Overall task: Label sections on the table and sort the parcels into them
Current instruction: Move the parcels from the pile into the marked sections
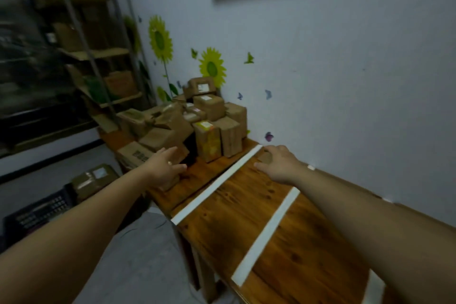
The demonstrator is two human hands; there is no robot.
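white tape strips (269,229) divide the wooden table (246,207), but most cardboard parcels (209,118) lie piled unsorted at its far end. right hand (278,165) curls round a small brown parcel (266,156) beside the far strip (217,185); left hand (165,168) reaches, fingers straight, empty.

Both bare arms reach forward. The left hand (165,168) is spread with straight fingers (170,152). The right hand (278,165) lies palm down, its fingers curved.

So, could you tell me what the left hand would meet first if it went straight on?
Probably the upright yellow-labelled parcel; the left hand points that way, though depth is unclear.
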